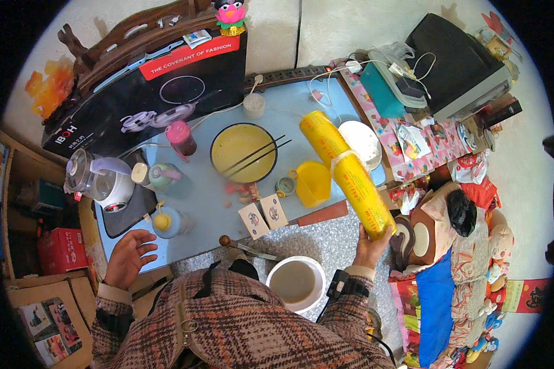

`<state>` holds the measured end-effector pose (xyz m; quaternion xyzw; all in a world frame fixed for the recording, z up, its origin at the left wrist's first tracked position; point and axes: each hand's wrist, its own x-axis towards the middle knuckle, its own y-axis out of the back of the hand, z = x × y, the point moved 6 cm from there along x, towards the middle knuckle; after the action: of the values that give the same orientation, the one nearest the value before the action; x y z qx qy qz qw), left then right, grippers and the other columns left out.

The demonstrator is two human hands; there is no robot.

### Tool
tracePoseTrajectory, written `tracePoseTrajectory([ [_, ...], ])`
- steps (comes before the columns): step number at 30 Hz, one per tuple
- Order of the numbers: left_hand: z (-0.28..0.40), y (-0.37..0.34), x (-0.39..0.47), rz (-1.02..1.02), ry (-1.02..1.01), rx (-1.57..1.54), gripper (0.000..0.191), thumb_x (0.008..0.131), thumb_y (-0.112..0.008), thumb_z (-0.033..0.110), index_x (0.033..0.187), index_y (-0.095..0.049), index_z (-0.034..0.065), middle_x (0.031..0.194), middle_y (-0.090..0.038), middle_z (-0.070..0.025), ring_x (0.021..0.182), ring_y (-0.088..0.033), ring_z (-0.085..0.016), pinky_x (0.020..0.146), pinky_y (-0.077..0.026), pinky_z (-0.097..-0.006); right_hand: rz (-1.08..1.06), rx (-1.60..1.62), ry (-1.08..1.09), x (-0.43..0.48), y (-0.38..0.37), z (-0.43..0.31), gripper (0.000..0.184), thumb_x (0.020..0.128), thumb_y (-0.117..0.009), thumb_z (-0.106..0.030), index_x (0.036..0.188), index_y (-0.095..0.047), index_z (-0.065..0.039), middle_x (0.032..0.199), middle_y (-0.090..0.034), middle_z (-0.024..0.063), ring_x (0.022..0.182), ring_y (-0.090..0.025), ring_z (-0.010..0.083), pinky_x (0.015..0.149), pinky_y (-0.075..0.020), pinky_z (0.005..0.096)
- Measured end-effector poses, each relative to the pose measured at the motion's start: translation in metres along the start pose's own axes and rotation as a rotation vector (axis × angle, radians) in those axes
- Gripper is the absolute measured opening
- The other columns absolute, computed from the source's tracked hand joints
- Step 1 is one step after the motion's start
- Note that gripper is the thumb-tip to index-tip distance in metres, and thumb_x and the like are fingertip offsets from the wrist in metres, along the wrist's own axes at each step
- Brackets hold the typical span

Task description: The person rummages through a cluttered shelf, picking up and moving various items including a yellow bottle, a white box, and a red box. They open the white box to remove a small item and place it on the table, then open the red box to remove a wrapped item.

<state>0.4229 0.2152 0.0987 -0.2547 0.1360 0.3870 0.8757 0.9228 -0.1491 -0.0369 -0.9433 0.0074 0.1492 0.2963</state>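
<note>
My right hand (371, 249) grips the lower end of a long yellow printed roll (364, 198), bound around its middle with a whitish band. The roll slants up and to the left over the table's right side, hiding part of a white plate (367, 143). My left hand (129, 258) is empty, fingers apart, at the table's front left edge near a blue bottle with a yellow cap (168, 223). Before me on the blue table (203, 217) are a dark-rimmed bowl with a yellow inside (231, 143), two dark chopsticks (263, 159) across it, and a yellow plastic scoop (315, 184).
Two small boxes (273, 212) lie at the table's front edge. Below stands a white bucket (322, 286) of cloudy liquid, a ladle (249, 250) beside it. An electric kettle (113, 184), a pink cup (181, 136) and a large black box (120, 97) occupy the left side.
</note>
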Motion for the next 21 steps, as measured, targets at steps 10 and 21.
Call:
tracePoseTrajectory([
  [10, -0.013, -0.016, 0.015, -0.026, 0.085, -0.046, 0.035, 0.094, -0.055, 0.026, 0.12, -0.05, 0.0031, 0.118, -0.058, -0.012, 0.103, -0.06, -0.022, 0.087, -0.051, -0.0371, 0.085, 0.007, 0.036, -0.01, 0.038, -0.012, 0.061, 0.086, -0.059, -0.055, 0.132, -0.046, -0.018, 0.129, -0.054, 0.0059, 0.113, -0.053, 0.0282, 0.088, -0.0466, 0.0441],
  [21, -0.031, -0.043, 0.037, -0.202, 0.209, 0.035, 0.038, 0.092, -0.061, 0.03, 0.12, -0.052, 0.0061, 0.117, -0.058, -0.0103, 0.104, -0.06, -0.021, 0.087, -0.052, -0.0385, 0.201, 0.069, 0.14, -0.069, 0.119, -0.052, 0.062, 0.087, -0.059, -0.052, 0.134, -0.046, -0.014, 0.132, -0.053, 0.008, 0.117, -0.052, 0.0298, 0.095, -0.0433, 0.0466],
])
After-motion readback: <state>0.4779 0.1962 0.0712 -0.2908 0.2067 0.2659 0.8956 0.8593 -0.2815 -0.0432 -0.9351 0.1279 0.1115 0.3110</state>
